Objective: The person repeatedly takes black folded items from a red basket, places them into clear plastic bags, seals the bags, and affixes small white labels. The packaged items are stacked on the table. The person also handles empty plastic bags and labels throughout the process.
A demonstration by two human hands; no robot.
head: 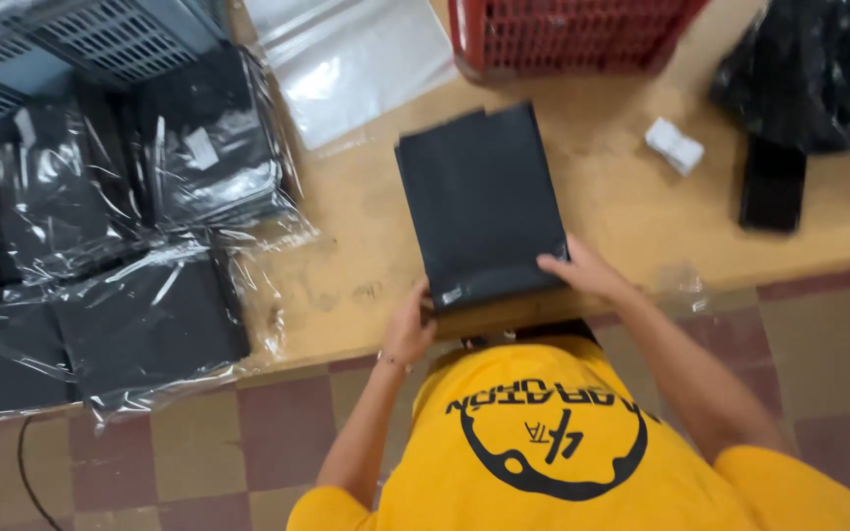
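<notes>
A folded black garment (484, 202) lies flat on the wooden table (632, 216), its near edge at the table's front edge. My left hand (410, 326) grips the garment's near left corner, by a small white tag. My right hand (580, 270) rests with fingers spread on the near right corner. My yellow shirt with a black print fills the bottom of the view.
Stacks of black garments in clear plastic bags (140, 236) cover the table's left. Empty clear bags (346, 59) lie at the back, beside a red basket (563, 34) and a grey crate (100, 39). A loose black pile (819, 69) and a small white packet (674, 146) sit at the right.
</notes>
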